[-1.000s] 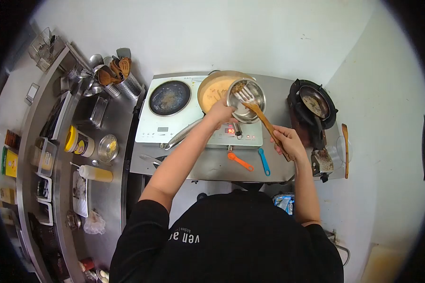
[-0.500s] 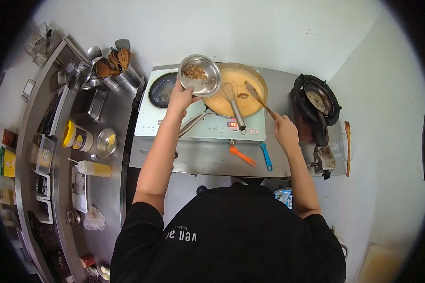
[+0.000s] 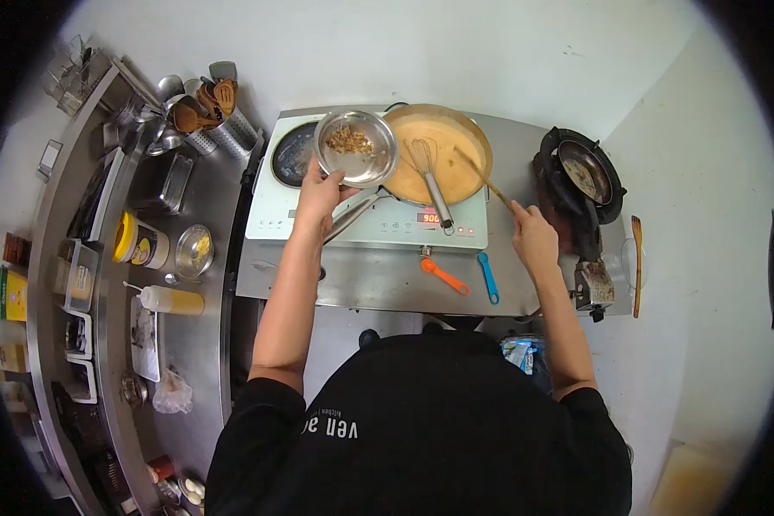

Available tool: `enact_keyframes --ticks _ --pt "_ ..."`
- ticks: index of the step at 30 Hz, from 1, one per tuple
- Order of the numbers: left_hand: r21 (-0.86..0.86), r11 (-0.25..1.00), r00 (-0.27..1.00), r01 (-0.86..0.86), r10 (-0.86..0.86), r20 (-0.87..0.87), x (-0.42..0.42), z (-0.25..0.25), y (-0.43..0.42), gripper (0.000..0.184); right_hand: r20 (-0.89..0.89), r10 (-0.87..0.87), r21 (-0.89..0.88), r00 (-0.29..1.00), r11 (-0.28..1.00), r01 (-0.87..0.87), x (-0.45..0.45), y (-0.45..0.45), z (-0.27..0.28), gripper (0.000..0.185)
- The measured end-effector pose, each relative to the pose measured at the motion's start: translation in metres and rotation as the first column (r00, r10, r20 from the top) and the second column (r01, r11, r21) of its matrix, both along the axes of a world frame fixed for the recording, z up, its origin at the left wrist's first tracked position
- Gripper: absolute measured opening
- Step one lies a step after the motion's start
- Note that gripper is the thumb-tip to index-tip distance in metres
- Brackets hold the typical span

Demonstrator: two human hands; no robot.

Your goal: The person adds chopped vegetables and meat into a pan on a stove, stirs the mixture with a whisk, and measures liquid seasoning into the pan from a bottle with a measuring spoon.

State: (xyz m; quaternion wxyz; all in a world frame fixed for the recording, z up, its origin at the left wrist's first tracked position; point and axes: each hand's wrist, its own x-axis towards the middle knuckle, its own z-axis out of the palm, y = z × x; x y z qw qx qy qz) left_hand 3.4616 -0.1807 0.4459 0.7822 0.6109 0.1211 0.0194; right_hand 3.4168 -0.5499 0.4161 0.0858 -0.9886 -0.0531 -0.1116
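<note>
Along the near edge of the steel counter [image 3: 378,288], an orange measuring spoon [image 3: 445,277] and a blue measuring spoon [image 3: 488,279] are laid right of the middle, a little apart. Behind them is set the pale cooktop [image 3: 275,206], with red digits lit on the right half of its near edge.

A metal bowl [image 3: 353,169] is grasped at its near left rim by the left hand [image 3: 322,199], the thumb bent over the rim. Brown bits [image 3: 350,140] are gathered in it, and it is held above the cooktop's left half, where part of a dark pan [image 3: 288,163] is hidden.

On the right half of the cooktop, orange sauce [image 3: 430,129] is contained in a large pan [image 3: 491,155]. A whisk [image 3: 435,189] is stood in it at a slant, its handle leaned over the near rim. The handle of a wooden utensil [image 3: 486,181] is clasped in the closed right hand [image 3: 535,239] — its far end is dipped in the sauce, right of the whisk.

Beyond the cooktop's right edge, a small pan [image 3: 583,172] is seated on a black burner [image 3: 559,202]. Past its far left corner, more utensils [image 3: 205,107] are kept in perforated metal holders [image 3: 235,133].
</note>
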Motion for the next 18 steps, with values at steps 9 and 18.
enact_keyframes --ticks 9,18 --pt "0.014 0.994 0.994 0.105 -0.104 -0.037 -0.003 -0.001 -0.035 0.065 0.096 0.053 0.174 0.994 0.982 -0.069 -0.012 0.004 0.069 0.029" --pt "0.502 0.815 0.94 0.291 -0.342 0.01 0.077 0.008 -0.101 0.065 0.31 0.292 -0.243 0.905 0.944 -0.222 0.026 0.033 0.085 0.031"
